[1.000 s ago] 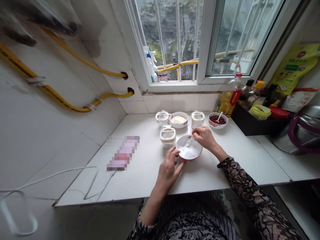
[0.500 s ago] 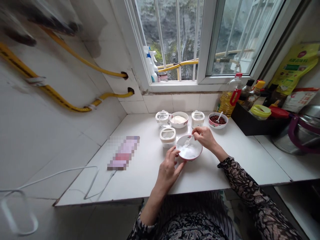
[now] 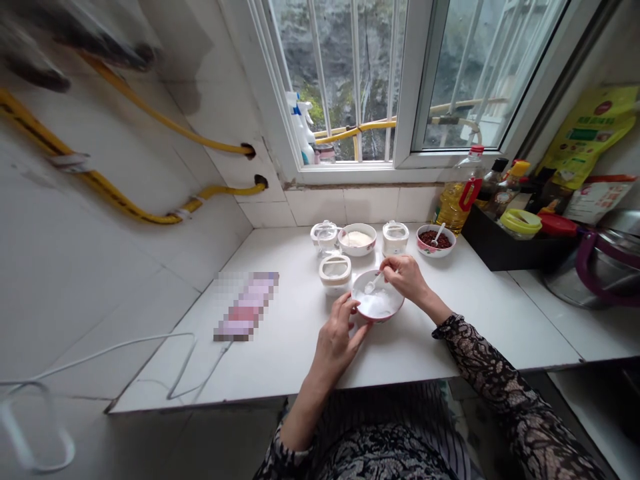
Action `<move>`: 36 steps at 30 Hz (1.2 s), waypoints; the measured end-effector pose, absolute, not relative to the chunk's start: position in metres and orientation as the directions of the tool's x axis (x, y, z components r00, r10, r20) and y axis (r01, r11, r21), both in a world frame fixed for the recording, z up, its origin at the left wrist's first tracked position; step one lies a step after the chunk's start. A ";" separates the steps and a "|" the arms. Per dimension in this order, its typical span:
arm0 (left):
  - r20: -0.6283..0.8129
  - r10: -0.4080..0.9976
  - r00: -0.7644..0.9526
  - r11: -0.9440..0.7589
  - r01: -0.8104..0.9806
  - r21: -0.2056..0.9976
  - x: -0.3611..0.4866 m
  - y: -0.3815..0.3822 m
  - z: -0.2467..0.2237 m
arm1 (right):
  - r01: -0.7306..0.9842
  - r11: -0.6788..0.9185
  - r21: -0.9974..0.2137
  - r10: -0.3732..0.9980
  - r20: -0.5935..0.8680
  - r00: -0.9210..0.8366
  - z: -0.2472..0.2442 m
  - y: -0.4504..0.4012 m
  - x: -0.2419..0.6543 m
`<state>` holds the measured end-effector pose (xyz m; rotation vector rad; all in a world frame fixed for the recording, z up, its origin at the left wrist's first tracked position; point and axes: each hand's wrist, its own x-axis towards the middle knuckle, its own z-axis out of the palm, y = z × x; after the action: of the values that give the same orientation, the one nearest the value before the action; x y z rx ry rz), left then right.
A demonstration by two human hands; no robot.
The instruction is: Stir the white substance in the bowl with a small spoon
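A bowl (image 3: 395, 311) of white powder (image 3: 376, 304) stands on the counter in front of me. My left hand (image 3: 341, 331) grips its left rim and side between thumb and fingers. In my right hand (image 3: 401, 275) the handle of a small white spoon (image 3: 371, 287) is pinched, with the spoon's head inside the bowl at the powder. Just left of the bowl is a clear lidded jar (image 3: 335, 275). Behind stand a bowl of pale grains or powder (image 3: 357, 239), two more clear jars (image 3: 325, 237) (image 3: 395, 238) and a bowl of dark red pieces (image 3: 434, 240) with a white spoon.
An oil bottle (image 3: 461, 190) and a black box (image 3: 510, 243) of bottles and jars stand at the back right, beside a metal pot (image 3: 575, 277). A pixelated flat object (image 3: 246, 307) with a white cable (image 3: 193, 347) lies at the left. The counter's front edge runs close to me.
My right hand has shifted slightly left, and the spoon's head has moved a little left within the bowl. My left hand stays on the bowl.
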<state>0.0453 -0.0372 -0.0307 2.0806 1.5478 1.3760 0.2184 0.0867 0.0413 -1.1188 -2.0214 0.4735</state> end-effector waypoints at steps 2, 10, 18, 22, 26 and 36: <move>0.546 0.838 0.013 -0.426 0.641 0.639 0.045 -0.037 -0.030 | 0.556 0.543 -0.629 0.839 0.431 -0.333 0.041 0.087 0.218; 0.543 0.839 0.008 -0.425 0.632 0.648 0.046 -0.037 -0.031 | 0.577 0.579 -0.577 0.815 0.436 -0.382 0.040 0.087 0.217; 0.544 0.839 0.012 -0.425 0.638 0.642 0.045 -0.037 -0.031 | 0.623 0.596 -0.508 0.794 0.488 -0.362 0.039 0.085 0.216; 0.548 0.837 0.013 -0.428 0.639 0.639 0.046 -0.037 -0.031 | 0.587 0.569 -0.576 0.819 0.458 -0.345 0.041 0.085 0.217; 0.560 0.829 0.014 -0.437 0.641 0.631 0.045 -0.037 -0.031 | 0.494 0.491 -0.717 0.868 0.355 -0.347 0.043 0.084 0.217; 0.571 0.821 0.020 -0.440 0.659 0.610 0.045 -0.037 -0.029 | 0.295 0.258 -0.920 0.960 0.210 -0.187 0.042 0.091 0.221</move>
<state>0.0454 -0.0372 -0.0291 2.1119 1.5553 1.3899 0.2208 0.0906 0.0417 -1.1742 -1.6628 0.9640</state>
